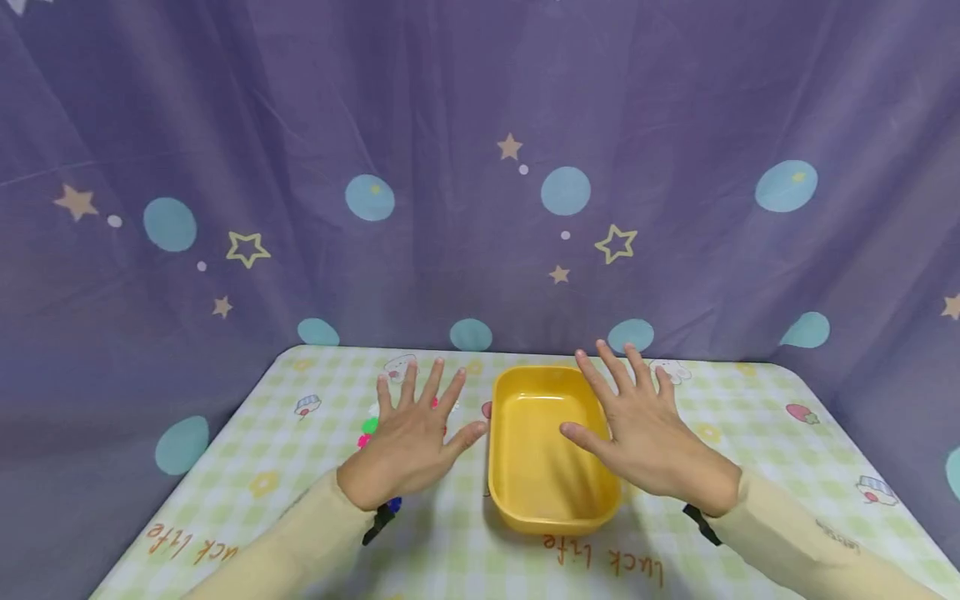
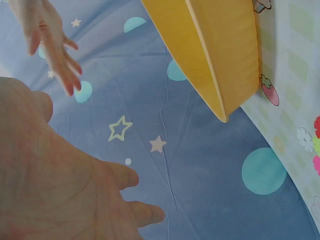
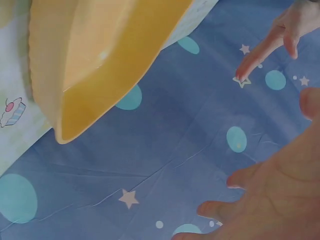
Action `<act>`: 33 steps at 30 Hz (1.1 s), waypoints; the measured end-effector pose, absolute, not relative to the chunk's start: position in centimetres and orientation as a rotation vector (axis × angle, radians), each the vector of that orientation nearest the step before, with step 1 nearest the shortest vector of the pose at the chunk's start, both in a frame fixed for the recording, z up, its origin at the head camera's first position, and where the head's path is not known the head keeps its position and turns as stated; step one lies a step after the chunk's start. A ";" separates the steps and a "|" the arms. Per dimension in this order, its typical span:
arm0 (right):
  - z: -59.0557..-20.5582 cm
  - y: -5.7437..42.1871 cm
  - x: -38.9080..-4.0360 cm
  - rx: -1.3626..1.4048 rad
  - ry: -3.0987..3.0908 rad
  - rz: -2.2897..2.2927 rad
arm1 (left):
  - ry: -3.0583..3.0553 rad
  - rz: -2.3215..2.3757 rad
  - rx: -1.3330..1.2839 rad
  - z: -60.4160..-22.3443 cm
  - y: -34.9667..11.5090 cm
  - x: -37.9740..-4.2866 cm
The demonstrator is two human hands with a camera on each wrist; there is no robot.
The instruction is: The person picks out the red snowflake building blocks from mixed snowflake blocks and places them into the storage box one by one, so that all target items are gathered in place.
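A yellow rectangular tub [image 1: 551, 508] stands on the table, with nothing seen inside it. My left hand [image 1: 412, 437] hovers left of the tub, palm down with its fingers spread, above several small colourful flower-shaped pieces [image 1: 370, 427] that it partly hides. Over the tub's right edge my right hand [image 1: 645, 425] is held, its fingers also spread and holding nothing. In the left wrist view some of the flower-shaped pieces [image 2: 305, 138] lie on the cloth near the tub [image 2: 230, 50]. The right wrist view shows the tub's corner [image 3: 60, 115] apart from the right hand [image 3: 270, 195].
A green-and-white checked tablecloth [image 1: 255, 517] with printed cakes, strawberries and lettering covers the table. Behind and at both sides hangs a purple curtain [image 1: 465, 100] with stars and blue dots. A dark band [image 1: 378, 525] shows at the left wrist.
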State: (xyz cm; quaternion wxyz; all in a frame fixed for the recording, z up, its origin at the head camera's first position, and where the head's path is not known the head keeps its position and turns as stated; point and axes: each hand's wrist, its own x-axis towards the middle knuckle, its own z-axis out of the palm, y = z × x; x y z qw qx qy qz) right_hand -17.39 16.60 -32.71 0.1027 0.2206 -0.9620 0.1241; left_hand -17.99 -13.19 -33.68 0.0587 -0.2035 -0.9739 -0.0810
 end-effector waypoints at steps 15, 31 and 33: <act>-33.3 17.8 -18.9 0.595 -2.871 0.440 | -2.934 -0.259 -0.589 -34.1 -13.8 -18.8; -34.7 18.7 -19.0 0.584 -2.885 0.458 | -2.949 -0.236 -0.568 -35.0 -15.2 -20.0; -35.3 19.1 -18.9 0.589 -2.886 0.460 | -2.960 -0.187 -0.579 -35.6 -15.9 -20.7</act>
